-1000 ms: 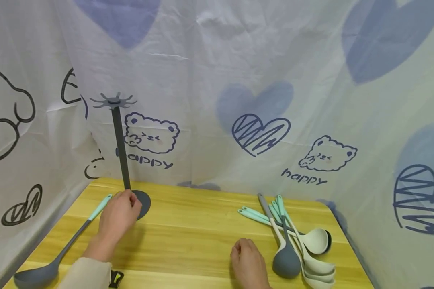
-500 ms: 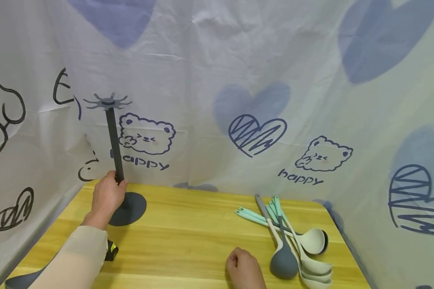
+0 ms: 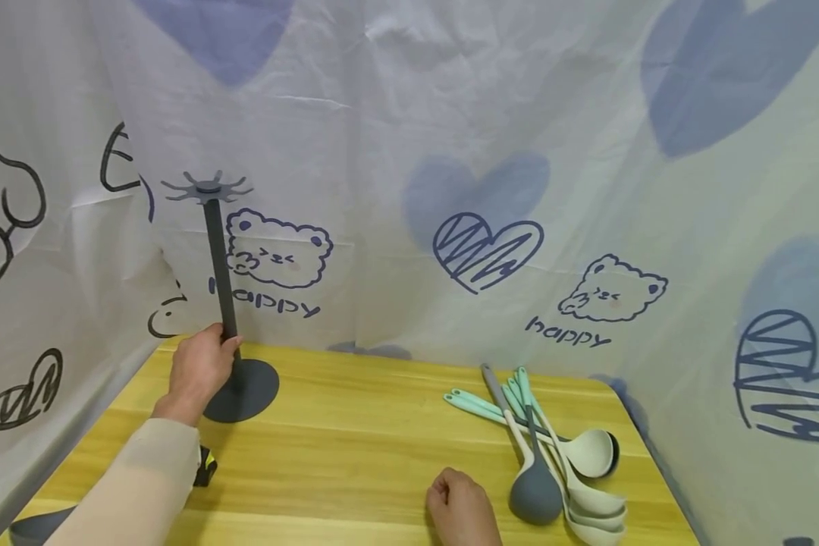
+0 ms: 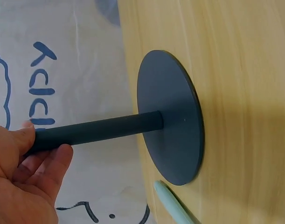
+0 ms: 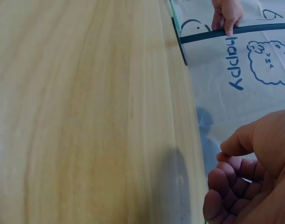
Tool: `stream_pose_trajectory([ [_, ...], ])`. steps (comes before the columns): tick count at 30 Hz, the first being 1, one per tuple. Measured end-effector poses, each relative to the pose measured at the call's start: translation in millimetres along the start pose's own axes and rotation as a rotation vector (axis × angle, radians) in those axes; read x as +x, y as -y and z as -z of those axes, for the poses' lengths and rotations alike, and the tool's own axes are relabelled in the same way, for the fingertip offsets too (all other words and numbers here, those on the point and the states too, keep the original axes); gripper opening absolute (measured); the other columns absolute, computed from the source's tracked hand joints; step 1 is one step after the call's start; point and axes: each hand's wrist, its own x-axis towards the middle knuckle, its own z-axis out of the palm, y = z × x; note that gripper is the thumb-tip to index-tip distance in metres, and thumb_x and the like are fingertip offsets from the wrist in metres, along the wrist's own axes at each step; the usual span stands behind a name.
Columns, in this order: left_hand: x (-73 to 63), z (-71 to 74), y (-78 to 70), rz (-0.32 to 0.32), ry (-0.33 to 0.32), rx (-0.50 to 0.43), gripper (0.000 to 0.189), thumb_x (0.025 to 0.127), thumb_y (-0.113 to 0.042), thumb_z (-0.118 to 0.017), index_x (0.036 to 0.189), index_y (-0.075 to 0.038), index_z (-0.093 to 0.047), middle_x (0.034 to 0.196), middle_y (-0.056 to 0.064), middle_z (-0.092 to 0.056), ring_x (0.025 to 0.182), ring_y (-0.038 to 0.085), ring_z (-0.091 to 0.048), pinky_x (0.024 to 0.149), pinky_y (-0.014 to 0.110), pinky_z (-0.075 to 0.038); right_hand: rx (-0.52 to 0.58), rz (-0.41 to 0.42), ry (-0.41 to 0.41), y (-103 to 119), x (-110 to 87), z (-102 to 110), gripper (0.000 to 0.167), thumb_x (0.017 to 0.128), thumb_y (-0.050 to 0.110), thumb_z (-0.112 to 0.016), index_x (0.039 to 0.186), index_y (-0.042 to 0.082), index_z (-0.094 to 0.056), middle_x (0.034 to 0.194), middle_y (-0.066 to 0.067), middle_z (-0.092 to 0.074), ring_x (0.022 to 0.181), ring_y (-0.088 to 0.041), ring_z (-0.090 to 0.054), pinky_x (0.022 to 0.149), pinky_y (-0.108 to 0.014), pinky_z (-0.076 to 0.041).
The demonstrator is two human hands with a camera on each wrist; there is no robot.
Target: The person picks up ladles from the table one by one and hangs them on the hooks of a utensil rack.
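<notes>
A dark grey utensil stand (image 3: 219, 262) rises at the back left of the table, with a hooked ring at its top and a round base (image 3: 258, 393) below. My left hand (image 3: 199, 368) grips its pole low down, thumb and fingers around it. In the left wrist view the pole (image 4: 105, 129) runs from those fingers to the base. Whether the base bears fully on the table is hard to tell. My right hand (image 3: 462, 506) hangs loosely curled near the table's front, holding nothing. Several ladles lie to its right, the closest a dark grey one (image 3: 535, 493).
Mostly hidden by my left sleeve (image 3: 133, 485), a dark ladle (image 3: 39, 525) lies at the front left. Cream ladles (image 3: 595, 504) and mint handles (image 3: 474, 402) overlap in the right pile. A printed cloth (image 3: 382, 114) hangs behind the wooden table (image 3: 341, 447).
My left hand has moved from in front of the stand's base up and left onto the pole. The sleeve now covers most of the left ladle. The right hand stays nearly still.
</notes>
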Motion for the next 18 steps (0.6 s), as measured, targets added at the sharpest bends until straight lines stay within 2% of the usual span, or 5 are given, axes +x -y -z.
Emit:
stream_pose_trajectory([
  [8, -8.0, -6.7, -17.1, -0.080, 0.024, 0.033, 0.027, 0.108, -0.028, -0.061, 0.101, -0.002, -0.066, 0.088, 0.016, -0.069, 0.077, 0.035, -0.061, 0.065, 0.043, -0.048, 0.001, 0.005, 0.004, -2.3, -1.2, 2.8, 0.015, 0.097, 0.014, -0.064, 0.083, 0.015, -0.065, 0.072, 0.003, -0.054, 0.060, -0.015, -0.049, 0.058, -0.032, -0.042],
  [18, -32.4, -31.4, -45.8, -0.137, 0.050, 0.003, 0.022, 0.107, -0.026, -0.064, 0.099, -0.006, -0.068, 0.085, 0.011, -0.070, 0.076, 0.031, -0.061, 0.065, 0.042, -0.049, 0.005, 0.016, -0.023, -2.9, -3.5, 4.4, 0.013, 0.096, 0.014, -0.064, 0.083, 0.015, -0.065, 0.073, 0.004, -0.054, 0.061, -0.013, -0.049, 0.059, -0.031, -0.042],
])
